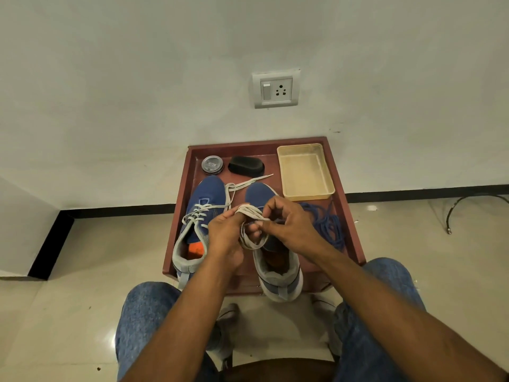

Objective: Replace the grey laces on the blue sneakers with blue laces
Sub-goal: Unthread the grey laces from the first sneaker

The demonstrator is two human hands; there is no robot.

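Observation:
Two blue sneakers stand on a dark red tray [345, 205]. The left sneaker [202, 205] carries its grey lace, loosened, with a free end [252, 181] trailing across the tray. Above the right sneaker [275, 260] both my hands hold a coiled bundle of grey lace [252, 230]. My left hand [227, 235] has the loops wound round its fingers. My right hand [292, 224] pinches the lace at the top of the bundle. A heap of blue laces [329, 224] lies on the tray to the right of my right hand.
A beige plastic tray [305, 172] sits at the back right of the red tray, a round metal tin [212, 164] and a black brush [246, 165] at the back left. The wall with a socket [276, 89] rises behind. My knees in jeans flank the tray's near edge.

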